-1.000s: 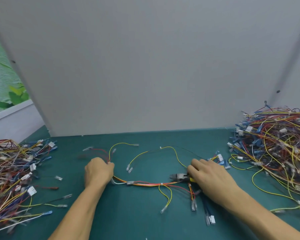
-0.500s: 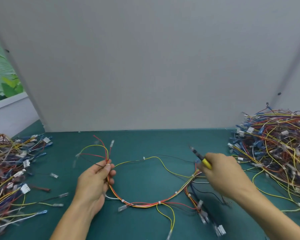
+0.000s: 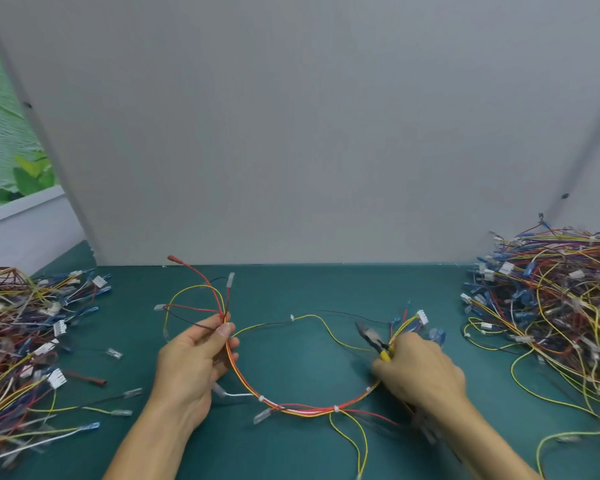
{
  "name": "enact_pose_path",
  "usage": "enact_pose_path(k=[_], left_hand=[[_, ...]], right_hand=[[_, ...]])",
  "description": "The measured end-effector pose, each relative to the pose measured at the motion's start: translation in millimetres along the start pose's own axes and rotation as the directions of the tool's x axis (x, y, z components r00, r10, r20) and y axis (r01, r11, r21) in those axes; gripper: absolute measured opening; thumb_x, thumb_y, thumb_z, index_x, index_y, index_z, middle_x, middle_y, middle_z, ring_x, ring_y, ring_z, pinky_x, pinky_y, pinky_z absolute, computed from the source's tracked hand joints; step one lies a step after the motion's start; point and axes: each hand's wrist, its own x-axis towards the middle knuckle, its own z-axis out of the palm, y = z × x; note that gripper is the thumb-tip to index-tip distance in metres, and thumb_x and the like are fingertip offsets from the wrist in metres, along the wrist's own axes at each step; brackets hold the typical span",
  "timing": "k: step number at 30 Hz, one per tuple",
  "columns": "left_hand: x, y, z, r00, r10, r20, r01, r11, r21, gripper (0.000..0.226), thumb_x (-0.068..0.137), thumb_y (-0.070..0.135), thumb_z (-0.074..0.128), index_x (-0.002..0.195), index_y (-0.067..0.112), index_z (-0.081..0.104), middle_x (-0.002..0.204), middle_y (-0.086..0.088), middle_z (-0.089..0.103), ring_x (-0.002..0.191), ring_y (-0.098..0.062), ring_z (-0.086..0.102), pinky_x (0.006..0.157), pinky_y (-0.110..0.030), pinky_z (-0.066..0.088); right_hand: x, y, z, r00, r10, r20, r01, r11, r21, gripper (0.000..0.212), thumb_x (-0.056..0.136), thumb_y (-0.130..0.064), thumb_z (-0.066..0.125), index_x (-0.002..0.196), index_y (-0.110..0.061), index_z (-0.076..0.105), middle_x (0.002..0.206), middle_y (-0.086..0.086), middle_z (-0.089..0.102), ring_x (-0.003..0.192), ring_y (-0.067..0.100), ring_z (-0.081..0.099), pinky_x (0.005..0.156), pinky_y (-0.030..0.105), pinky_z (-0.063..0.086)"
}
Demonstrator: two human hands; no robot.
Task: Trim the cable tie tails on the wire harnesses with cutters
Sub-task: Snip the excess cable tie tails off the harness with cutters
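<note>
Head view, left hand (image 3: 194, 368): thumb and forefinger pinch the wire harness (image 3: 302, 412) at the spot where its red, yellow and black branch leads fan upward. The other fingers curl underneath.
Right hand (image 3: 421, 374): wrapped round the yellow handles of the cutters (image 3: 371, 341). The nose points up and to the left. The jaws are blurred, so their gap cannot be read.
Harness lie: the trunk sags in a U from the left pinch, toward the viewer, then up to the right hand. Its long axis runs left to right between the hands.
Cable ties (image 3: 336, 408): white bands spaced along the trunk. The nearest tie (image 3: 368, 389) sits just beside the right hand, on its lower left.
Key relation: the trunk ties lie below the cutter nose, which points away from them. Judged: the right wrist must tip down to reach one.
Hidden: the tails are too small to tell trimmed from untrimmed. The trunk passes behind the right hand, so any grip on it there cannot be told.
Outward: the left pile (image 3: 21, 341) and right pile (image 3: 551, 306) of harnesses lie on the green mat (image 3: 291, 452), both cut off by the frame edge.
</note>
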Motion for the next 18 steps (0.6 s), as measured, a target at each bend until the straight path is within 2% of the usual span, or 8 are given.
enact_pose_path(k=[2, 3, 4, 6, 8, 10, 14, 18], left_hand=[[-3.7, 5.5, 6.3, 0.999, 0.033, 0.029, -0.032, 0.999, -0.017, 0.014, 0.087, -0.002, 0.062, 0.091, 0.011, 0.066, 0.073, 0.002, 0.071, 0.057, -0.011, 0.065, 0.050, -0.020, 0.054], [-5.7, 8.2, 10.4, 0.998, 0.049, 0.040, -0.048, 0.998, -0.026, 0.014, 0.085, -0.001, 0.063, 0.091, 0.011, 0.065, 0.072, 0.001, 0.071, 0.057, -0.011, 0.066, 0.051, -0.020, 0.054], [-8.6, 10.8, 15.2, 0.996, 0.063, 0.055, -0.062, 0.998, -0.032, 0.013, 0.084, -0.001, 0.064, 0.091, 0.010, 0.065, 0.072, 0.001, 0.072, 0.057, -0.011, 0.066, 0.052, -0.020, 0.055], [-15.1, 15.4, 26.9, 0.992, 0.083, 0.093, -0.079, 0.996, -0.050, 0.015, 0.078, 0.002, 0.067, 0.091, 0.009, 0.065, 0.073, -0.001, 0.072, 0.058, -0.011, 0.066, 0.053, -0.020, 0.055], [-21.1, 17.9, 40.5, 0.986, 0.089, 0.138, -0.082, 0.995, -0.058, 0.016, 0.075, 0.003, 0.068, 0.091, 0.007, 0.066, 0.073, -0.003, 0.072, 0.059, -0.012, 0.066, 0.052, -0.021, 0.055], [-27.5, 18.3, 53.2, 0.980, 0.086, 0.181, -0.077, 0.996, -0.054, 0.016, 0.076, 0.001, 0.067, 0.091, 0.006, 0.067, 0.074, -0.005, 0.072, 0.059, -0.013, 0.065, 0.051, -0.021, 0.054], [-34.7, 12.6, 67.3, 0.973, 0.051, 0.223, -0.041, 0.998, -0.052, 0.023, 0.069, 0.004, 0.069, 0.091, 0.005, 0.067, 0.076, -0.007, 0.072, 0.059, -0.013, 0.064, 0.051, -0.023, 0.055], [-31.7, 10.4, 68.9, 0.970, 0.007, 0.242, 0.008, 0.998, -0.063, 0.014, 0.081, -0.003, 0.063, 0.093, 0.004, 0.067, 0.078, -0.008, 0.071, 0.061, -0.012, 0.064, 0.052, -0.024, 0.055]], right_hand=[[3.4, 6.4, -7.9, 0.999, -0.003, -0.051, 0.015, 0.974, 0.226, 0.017, 0.074, -0.031, 0.058, 0.072, -0.015, 0.052, 0.067, -0.001, 0.055, 0.073, 0.027, 0.055, 0.062, 0.030, 0.041], [5.5, 9.0, -13.2, 0.995, -0.024, -0.097, 0.060, 0.919, 0.390, 0.016, 0.075, -0.027, 0.062, 0.071, -0.013, 0.056, 0.061, -0.002, 0.055, 0.065, 0.024, 0.055, 0.059, 0.029, 0.041], [6.3, 9.5, -19.9, 0.990, -0.046, -0.135, 0.114, 0.826, 0.552, 0.015, 0.076, -0.022, 0.066, 0.070, -0.010, 0.059, 0.055, -0.003, 0.052, 0.056, 0.019, 0.049, 0.054, 0.027, 0.038], [4.4, 6.4, -33.2, 0.979, -0.106, -0.173, 0.202, 0.571, 0.796, 0.017, 0.077, -0.014, 0.074, 0.067, -0.008, 0.061, 0.051, -0.004, 0.047, 0.047, 0.010, 0.040, 0.046, 0.019, 0.033], [-0.4, 0.3, -41.5, 0.968, -0.199, -0.156, 0.218, 0.349, 0.911, 0.021, 0.076, -0.006, 0.076, 0.062, -0.012, 0.062, 0.051, -0.006, 0.049, 0.044, 0.005, 0.042, 0.044, 0.010, 0.034], [-4.9, -5.9, -44.2, 0.953, -0.274, -0.125, 0.193, 0.234, 0.953, 0.021, 0.074, -0.002, 0.077, 0.062, -0.012, 0.063, 0.052, -0.003, 0.052, 0.044, 0.005, 0.046, 0.045, 0.009, 0.037], [-6.8, -11.6, -42.8, 0.939, -0.339, -0.065, 0.150, 0.230, 0.962, 0.016, 0.074, -0.002, 0.077, 0.066, -0.007, 0.064, 0.055, 0.001, 0.057, 0.045, 0.007, 0.049, 0.047, 0.010, 0.039], [-2.9, -10.9, -42.2, 0.940, -0.340, -0.020, 0.120, 0.276, 0.954, 0.017, 0.075, -0.004, 0.077, 0.064, -0.010, 0.065, 0.056, 0.002, 0.059, 0.046, 0.007, 0.049, 0.047, 0.011, 0.038]])
